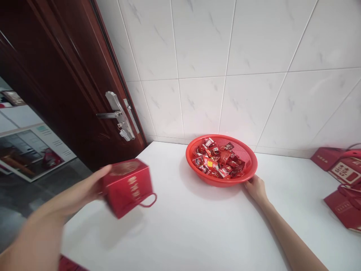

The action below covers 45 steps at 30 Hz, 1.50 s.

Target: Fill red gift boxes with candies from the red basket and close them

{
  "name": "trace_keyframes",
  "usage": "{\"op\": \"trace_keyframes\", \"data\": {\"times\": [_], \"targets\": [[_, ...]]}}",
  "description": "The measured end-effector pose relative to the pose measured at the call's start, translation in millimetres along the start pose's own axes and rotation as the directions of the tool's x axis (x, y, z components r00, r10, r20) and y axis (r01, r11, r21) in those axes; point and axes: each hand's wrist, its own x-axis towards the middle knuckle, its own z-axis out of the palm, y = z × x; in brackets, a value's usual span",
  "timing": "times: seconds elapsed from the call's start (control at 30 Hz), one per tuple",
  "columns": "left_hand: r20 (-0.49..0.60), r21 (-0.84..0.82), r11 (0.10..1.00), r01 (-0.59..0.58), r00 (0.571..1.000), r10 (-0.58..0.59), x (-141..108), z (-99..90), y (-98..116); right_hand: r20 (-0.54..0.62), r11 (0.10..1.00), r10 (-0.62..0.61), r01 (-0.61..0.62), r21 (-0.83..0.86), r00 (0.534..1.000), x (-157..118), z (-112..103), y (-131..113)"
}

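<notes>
My left hand [97,184] is closed on a red gift box [129,188], held tilted above the left part of the white table [180,233]. Gold lettering runs down one face of the box, and a red cord handle hangs off its lower side. My right hand [256,188] grips the right front edge of a red plastic basket [222,184], with its fingertips hidden under the rim. Inside the basket lies a pile of wrapped candies [217,160], mostly in red packets. The basket stands near the wall.
Several red boxes [342,207] stand at the table's right end. A tiled wall [203,105] borders the back. To the left is a dark red door [70,75] with a metal handle [108,114] and keys. A red object [70,264] shows at the bottom left.
</notes>
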Motion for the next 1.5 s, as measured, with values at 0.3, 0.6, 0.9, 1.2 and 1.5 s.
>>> {"op": "trace_keyframes", "data": {"times": [0.3, 0.6, 0.9, 1.2, 1.5], "targets": [[0.663, -0.363, 0.904, 0.227, 0.744, 0.080, 64.5, 134.1, 5.0, -0.063, 0.994, 0.047, -0.041, 0.097, 0.997, -4.2, 1.0, -9.7], [0.853, -0.252, 0.873, 0.418, 0.521, -0.003, 64.5, 202.5, -24.6, -0.274, 0.940, 0.108, -0.009, 0.341, 0.956, -19.9, -8.8, -24.1], [0.867, -0.294, 0.854, 0.429, 0.496, 0.049, 71.2, 210.3, -21.6, 0.085, 0.829, -0.140, 0.070, 0.554, 0.987, -97.5, -38.1, -91.6], [0.909, -0.374, 0.647, 0.665, 0.400, 0.114, 63.4, 250.3, -51.7, 0.377, 0.644, -0.071, -0.246, 0.725, 0.924, -118.4, -24.5, -93.3], [0.940, -0.340, 0.526, 0.780, 0.262, 0.220, 35.7, 307.4, -56.8, 0.463, 0.384, 0.185, -0.498, 0.778, 0.867, -113.0, -28.0, -74.1]]}}
